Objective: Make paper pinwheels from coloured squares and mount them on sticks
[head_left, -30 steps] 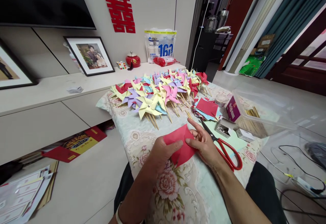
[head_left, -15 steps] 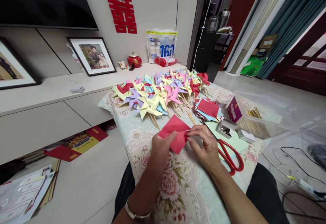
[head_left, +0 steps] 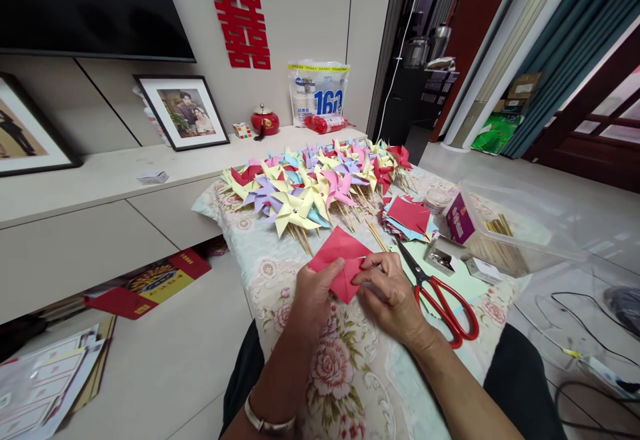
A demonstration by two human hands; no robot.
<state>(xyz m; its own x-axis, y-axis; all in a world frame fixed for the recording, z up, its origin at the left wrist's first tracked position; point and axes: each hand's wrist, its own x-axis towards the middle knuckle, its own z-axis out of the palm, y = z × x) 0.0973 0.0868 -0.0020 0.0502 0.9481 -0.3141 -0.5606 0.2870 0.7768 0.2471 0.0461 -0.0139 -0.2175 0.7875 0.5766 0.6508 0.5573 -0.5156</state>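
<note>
"So, where do we have the red paper [head_left: 340, 243]?"

"We have it between both hands, over the near part of the flowered tablecloth [head_left: 333, 363]. Whether a corner touches the cloth, we cannot tell."

"And how do our fingers stand?"

"Our left hand [head_left: 314, 288] grips the paper's left side, thumb laid across the top. Our right hand [head_left: 393, 299] pinches the right side, its fingers drawn narrow on the edge."

"What do we see close by?"

"Just to the right of our right hand lie the red-handled scissors [head_left: 444, 308], partly over a pale green sheet [head_left: 473, 284]. Past them we see a small open box [head_left: 442, 259] with shiny bits inside, near a stack of coloured squares [head_left: 409, 213], a red one on top."

"Farther back?"

"We see a crowd of paper pinwheels [head_left: 295, 211] in yellow, pink, purple, blue and red. Over on the right, a clear plastic bin [head_left: 530, 243] holds thin sticks [head_left: 499, 225]."
</note>
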